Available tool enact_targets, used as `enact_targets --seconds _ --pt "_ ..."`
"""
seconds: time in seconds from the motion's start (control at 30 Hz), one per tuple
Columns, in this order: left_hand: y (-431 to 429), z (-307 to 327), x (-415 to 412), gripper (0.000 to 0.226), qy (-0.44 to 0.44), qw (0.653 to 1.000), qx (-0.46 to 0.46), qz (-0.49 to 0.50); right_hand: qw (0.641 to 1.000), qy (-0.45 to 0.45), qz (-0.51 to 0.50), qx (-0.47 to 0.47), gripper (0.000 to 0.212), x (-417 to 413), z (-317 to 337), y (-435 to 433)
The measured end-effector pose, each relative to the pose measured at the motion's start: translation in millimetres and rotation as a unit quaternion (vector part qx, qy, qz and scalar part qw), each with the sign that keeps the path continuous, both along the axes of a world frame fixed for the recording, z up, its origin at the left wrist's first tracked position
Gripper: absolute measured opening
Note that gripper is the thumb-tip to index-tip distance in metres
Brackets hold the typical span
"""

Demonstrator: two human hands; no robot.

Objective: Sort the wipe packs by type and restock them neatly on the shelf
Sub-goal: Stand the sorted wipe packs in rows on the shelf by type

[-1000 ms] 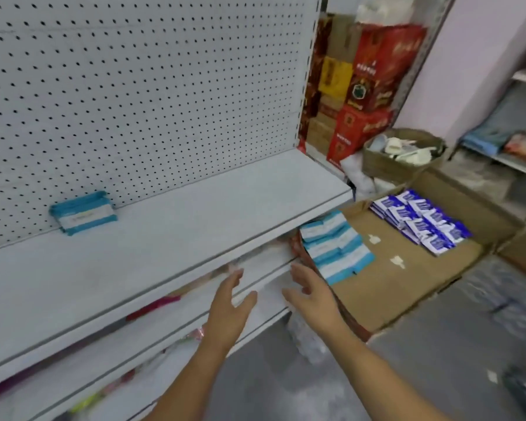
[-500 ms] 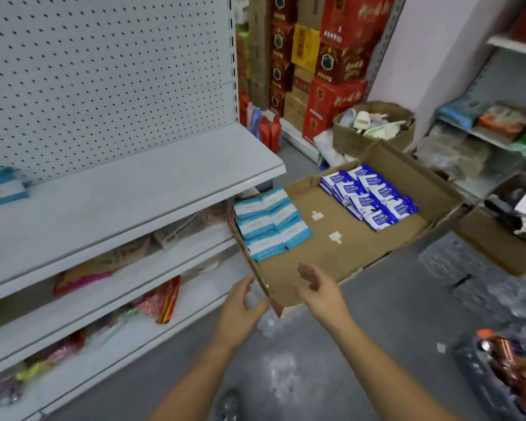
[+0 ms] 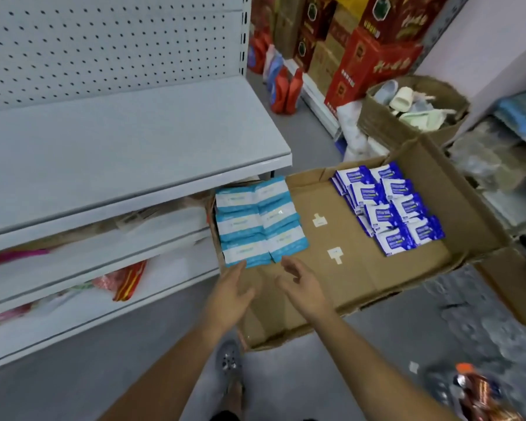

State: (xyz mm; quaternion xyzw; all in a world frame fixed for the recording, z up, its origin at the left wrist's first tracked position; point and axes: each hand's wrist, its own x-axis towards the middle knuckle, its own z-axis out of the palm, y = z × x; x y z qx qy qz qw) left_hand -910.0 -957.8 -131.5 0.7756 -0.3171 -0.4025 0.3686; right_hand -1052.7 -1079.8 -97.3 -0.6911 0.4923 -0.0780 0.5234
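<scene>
A flattened cardboard box (image 3: 374, 268) lies on the floor beside the white shelf (image 3: 128, 153). Several light-blue and white wipe packs (image 3: 258, 221) lie in two rows at its left end. Several dark-blue and white wipe packs (image 3: 389, 205) lie at its right end. My left hand (image 3: 230, 294) hovers open just below the light-blue packs, fingertips near the front-left pack. My right hand (image 3: 305, 287) is open beside it, over bare cardboard, fingers spread. Neither hand holds anything. The top shelf board in view is bare.
Lower shelf boards hold snack bags, one red (image 3: 128, 281). Red cartons (image 3: 374, 56) and detergent bottles (image 3: 286, 86) stand at the back. A woven basket of slippers (image 3: 413, 107) sits behind the box. Another shelf unit (image 3: 504, 165) stands at right. My foot (image 3: 230, 360) is on the grey floor.
My view has swung right and down from the shelf to the box. Both hands have moved forward over the box's near edge, close to the light-blue packs.
</scene>
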Motion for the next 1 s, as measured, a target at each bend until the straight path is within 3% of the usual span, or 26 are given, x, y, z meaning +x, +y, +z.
enact_targets --seconds 0.3,0.4,0.5,0.67,0.8,0.9,1.0 --pt "-83 -57 38 0.044 -0.215 0.968 0.102 -0.078 0.963 0.139 0.21 -0.096 0.043 24 -64 -115" --pt "-99 -71 42 0.042 -0.259 0.949 0.162 -0.077 0.972 0.154 0.141 -0.108 0.036 36 -92 -151" --pt "-109 -87 37 0.048 -0.285 0.935 0.206 -0.049 0.982 0.169 0.045 -0.071 0.058 40 -115 -174" --pt "-118 -100 17 0.061 -0.326 0.901 0.286 -0.001 0.971 0.213 0.087 -0.057 0.072 38 -142 -192" --pt "-117 -96 11 0.056 -0.366 0.868 0.335 0.012 0.979 0.179 0.089 -0.025 0.056 35 -145 -194" --pt "-120 -82 14 0.048 -0.344 0.88 0.327 0.022 0.987 0.146 0.061 0.041 0.039 32 -138 -197" --pt "-120 -59 18 0.031 -0.243 0.923 0.287 0.085 0.988 0.112 0.05 0.092 0.029 30 -127 -201"
